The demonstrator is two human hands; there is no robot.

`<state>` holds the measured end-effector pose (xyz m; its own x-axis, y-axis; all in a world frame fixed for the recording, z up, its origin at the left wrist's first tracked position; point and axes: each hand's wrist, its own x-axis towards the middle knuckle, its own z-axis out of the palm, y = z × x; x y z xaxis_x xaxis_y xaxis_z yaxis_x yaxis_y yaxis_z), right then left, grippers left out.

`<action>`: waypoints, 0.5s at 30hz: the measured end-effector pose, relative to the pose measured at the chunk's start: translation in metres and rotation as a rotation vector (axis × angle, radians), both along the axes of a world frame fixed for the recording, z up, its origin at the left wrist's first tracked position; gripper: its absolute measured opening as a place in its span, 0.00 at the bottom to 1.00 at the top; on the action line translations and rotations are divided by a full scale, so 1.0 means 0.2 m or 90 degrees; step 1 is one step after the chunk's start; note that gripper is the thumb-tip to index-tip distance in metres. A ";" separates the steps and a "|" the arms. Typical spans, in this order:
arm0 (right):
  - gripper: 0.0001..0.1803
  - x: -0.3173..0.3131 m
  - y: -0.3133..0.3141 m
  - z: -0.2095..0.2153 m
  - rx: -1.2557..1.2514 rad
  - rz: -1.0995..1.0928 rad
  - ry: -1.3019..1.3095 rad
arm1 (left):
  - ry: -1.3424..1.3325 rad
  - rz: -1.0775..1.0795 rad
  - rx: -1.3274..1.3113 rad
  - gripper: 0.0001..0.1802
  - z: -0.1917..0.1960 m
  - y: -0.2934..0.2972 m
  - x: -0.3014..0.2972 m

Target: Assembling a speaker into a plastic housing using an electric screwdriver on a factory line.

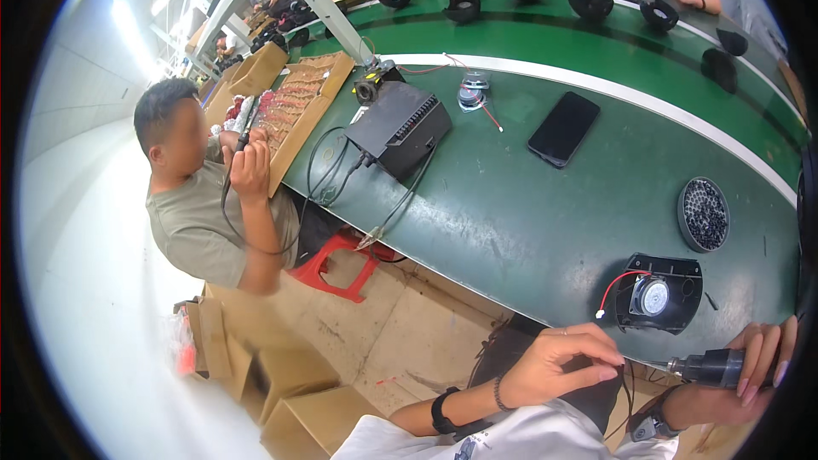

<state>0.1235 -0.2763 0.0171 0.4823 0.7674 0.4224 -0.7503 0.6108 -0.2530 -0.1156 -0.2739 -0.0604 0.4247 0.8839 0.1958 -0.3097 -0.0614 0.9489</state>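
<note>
My right hand [765,358] is wrapped round a black electric screwdriver [711,368], its metal tip pointing left at the table's near edge. My left hand [567,364] hovers left of that tip, with thumb and fingers drawn together; whatever they pinch, if anything, is too small to make out. Just beyond both hands, a black plastic housing [684,277] lies on the green table [494,204]. A round silver speaker [653,296] sits in it, with a red wire [608,290] ending in a white connector. Behind the housing stands a round dish of small black screws [705,215].
A black phone [564,129], a loose speaker [472,92] and a dark box-shaped device [399,129] with cables lie farther off. Black housings [590,4] sit along the green conveyor [511,21]. A co-worker [204,196] holds a thin corded tool at left, near cardboard boxes [290,366].
</note>
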 end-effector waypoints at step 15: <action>0.15 0.03 0.01 -0.04 0.022 0.031 0.041 | -0.077 -0.003 -0.033 0.08 -0.02 -0.01 0.13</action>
<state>0.1291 -0.2747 0.0092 0.4721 0.7758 0.4186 -0.7933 0.5810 -0.1820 -0.0892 -0.2760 -0.0648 0.4047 0.8924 0.1997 -0.4224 -0.0113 0.9064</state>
